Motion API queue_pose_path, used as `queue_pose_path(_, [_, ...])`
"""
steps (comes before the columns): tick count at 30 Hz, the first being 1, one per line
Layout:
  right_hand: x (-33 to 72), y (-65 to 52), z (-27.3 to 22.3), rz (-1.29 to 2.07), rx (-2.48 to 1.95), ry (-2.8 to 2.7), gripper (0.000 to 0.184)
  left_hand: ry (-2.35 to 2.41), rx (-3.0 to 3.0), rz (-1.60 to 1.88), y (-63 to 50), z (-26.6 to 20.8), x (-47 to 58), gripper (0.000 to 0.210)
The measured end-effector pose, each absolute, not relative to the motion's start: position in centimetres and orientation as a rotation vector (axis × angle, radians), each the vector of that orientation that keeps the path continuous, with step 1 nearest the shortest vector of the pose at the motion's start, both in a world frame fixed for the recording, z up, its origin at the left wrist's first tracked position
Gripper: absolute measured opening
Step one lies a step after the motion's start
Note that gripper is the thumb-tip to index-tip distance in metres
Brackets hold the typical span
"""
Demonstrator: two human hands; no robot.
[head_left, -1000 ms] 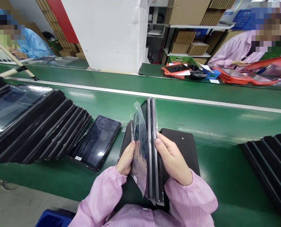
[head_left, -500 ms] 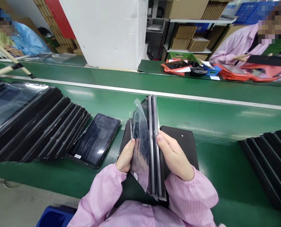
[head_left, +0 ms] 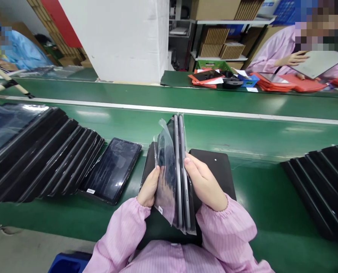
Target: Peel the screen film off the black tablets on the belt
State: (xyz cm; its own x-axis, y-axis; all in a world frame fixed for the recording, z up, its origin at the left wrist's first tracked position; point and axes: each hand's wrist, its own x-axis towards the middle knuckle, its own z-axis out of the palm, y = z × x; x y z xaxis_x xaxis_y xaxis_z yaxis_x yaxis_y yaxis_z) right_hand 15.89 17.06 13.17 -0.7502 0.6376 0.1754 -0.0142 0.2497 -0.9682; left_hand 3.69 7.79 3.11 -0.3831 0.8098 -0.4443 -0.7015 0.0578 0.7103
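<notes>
Two tablets [head_left: 179, 174] stand on edge, side by side, between my hands, with clear plastic film [head_left: 166, 170] loose along the left one. My left hand [head_left: 149, 187] grips the film-covered left side, thumb up and fingers showing through the plastic. On the other side, my right hand [head_left: 204, 181] presses against the right tablet, its thumb near the upper edge. Behind them a black case [head_left: 217, 168] lies flat, partly hidden by my right hand. Just left, a tablet with a small white label [head_left: 115, 167] lies screen up.
A fanned row of dark, film-wrapped tablets [head_left: 52, 151] fills the left of the green table [head_left: 257, 197]. More dark cases or tablets [head_left: 322, 185] lean at the right. Across the bench a co-worker's hand [head_left: 292, 60] holds a pale panel near red sleeves [head_left: 305, 83].
My hands keep their hold on the two tablets with hardly any movement. The view has shifted slightly to the right. Across the bench, the co-worker's dark item now appears as a pale panel.
</notes>
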Motion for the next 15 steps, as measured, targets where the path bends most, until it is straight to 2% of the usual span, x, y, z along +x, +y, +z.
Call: queue_pose_path(15, [16.04,17.16,13.17,1.586,-0.554,-1.921,0.041,1.077,0.123,1.62,7.86,3.0,3.73,0.045])
